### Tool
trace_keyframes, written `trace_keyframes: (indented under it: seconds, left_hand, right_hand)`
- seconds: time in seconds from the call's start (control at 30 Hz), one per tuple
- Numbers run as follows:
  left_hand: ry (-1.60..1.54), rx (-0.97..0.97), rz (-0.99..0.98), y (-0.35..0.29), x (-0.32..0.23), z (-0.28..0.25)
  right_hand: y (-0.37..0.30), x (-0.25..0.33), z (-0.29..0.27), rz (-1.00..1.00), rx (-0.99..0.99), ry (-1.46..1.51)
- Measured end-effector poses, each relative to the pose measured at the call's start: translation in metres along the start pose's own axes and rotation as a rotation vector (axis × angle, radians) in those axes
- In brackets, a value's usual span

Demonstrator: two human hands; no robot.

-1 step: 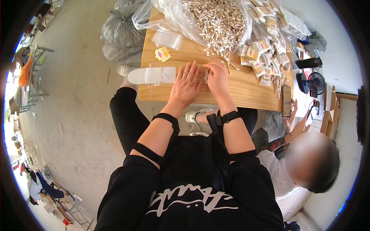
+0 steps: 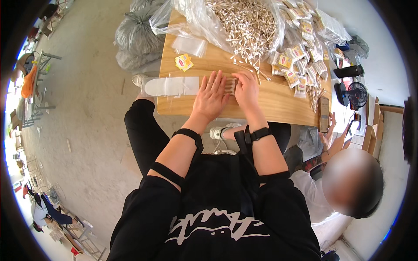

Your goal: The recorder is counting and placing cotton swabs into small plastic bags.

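Observation:
My left hand (image 2: 210, 96) lies flat with fingers stretched out, palm down over a clear plastic bag with a white strip (image 2: 183, 85) that sticks out to its left. Between my two hands shows a neat row of cotton swabs (image 2: 230, 87), side by side; its left part is hidden under my left hand. At the right end of that row, my right hand (image 2: 247, 89) is closed, its bent fingers gripping the swabs. Just beyond my left hand lie small yellow-and-white cards (image 2: 183, 62) and a stack of clear plastic bags (image 2: 189, 45).
A big heap of loose cotton swabs (image 2: 248, 26) spills from an open clear bag at the table's far side. Filled swab packs (image 2: 300, 65) pile up at the right. Grey plastic sacks (image 2: 139, 35) stand beside the wooden table (image 2: 278, 106). A person with a phone (image 2: 323, 114) sits at the right.

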State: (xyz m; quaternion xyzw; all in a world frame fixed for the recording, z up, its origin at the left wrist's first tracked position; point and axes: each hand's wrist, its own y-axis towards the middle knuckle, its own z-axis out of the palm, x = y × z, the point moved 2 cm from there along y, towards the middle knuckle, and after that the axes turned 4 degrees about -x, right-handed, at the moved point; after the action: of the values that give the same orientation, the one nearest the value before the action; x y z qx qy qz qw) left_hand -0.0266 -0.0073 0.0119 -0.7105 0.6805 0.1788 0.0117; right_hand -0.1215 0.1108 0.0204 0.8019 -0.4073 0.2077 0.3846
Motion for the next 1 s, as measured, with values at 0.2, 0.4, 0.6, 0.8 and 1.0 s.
trace_keyframes:
  seconds: [0.2, 0.4, 0.6, 0.8, 1.0]
  left_hand:
    - [-0.014, -0.046, 0.014, 0.000, 0.009, 0.002]
    - [0.051, -0.094, 0.035, -0.016, 0.005, 0.010]
    - [-0.100, -0.097, -0.013, -0.013, -0.008, 0.001]
    - [-0.114, -0.093, -0.026, -0.013, -0.002, 0.002]
    - [-0.136, -0.024, -0.011, -0.003, -0.015, 0.007]
  right_hand:
    - [-0.031, 0.019, -0.009, -0.139, 0.182, -0.245]
    - [-0.052, 0.027, 0.000, -0.139, 0.352, -0.413]
    - [-0.058, 0.019, -0.003, -0.060, 0.399, -0.473]
    - [-0.048, 0.034, 0.002, 0.050, 0.463, -0.490]
    - [-0.049, 0.023, -0.008, 0.046, 0.396, -0.407]
